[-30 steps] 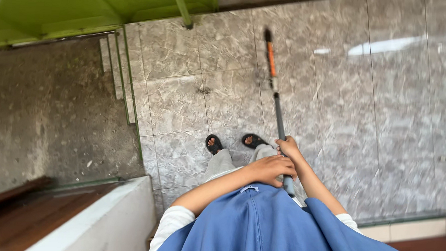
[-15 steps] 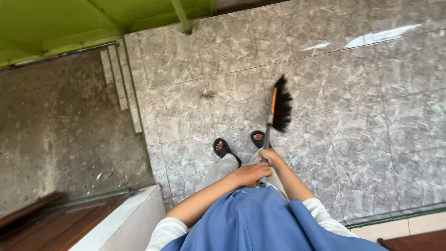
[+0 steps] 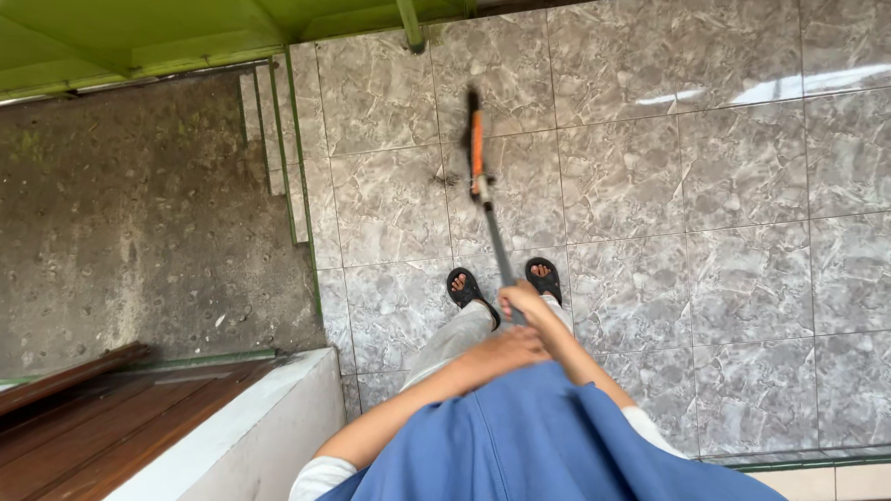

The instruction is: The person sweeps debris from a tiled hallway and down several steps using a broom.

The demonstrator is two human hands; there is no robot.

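Note:
I stand on grey marbled floor tiles (image 3: 746, 244) and hold a long broom (image 3: 483, 192) with a dark pole and an orange section near its black bristle head. Both hands grip the pole in front of my blue top. My right hand (image 3: 519, 300) is further down the pole, above my sandalled feet (image 3: 504, 281). My left hand (image 3: 506, 345) grips closer to my body. The broom head reaches out ahead of me, beside a small dark pile of dirt (image 3: 442, 178) on the tiles.
A rough concrete area (image 3: 116, 216) lies lower on the left, reached by narrow tiled steps (image 3: 275, 143). A green roof edge (image 3: 125, 16) is at the top left. A white wall ledge (image 3: 227, 431) and brown wooden boards (image 3: 67, 434) are at the bottom left.
The broom has swung from close by my feet out forward and to the left, so the head now lies beside the dirt pile. My view has shifted slightly.

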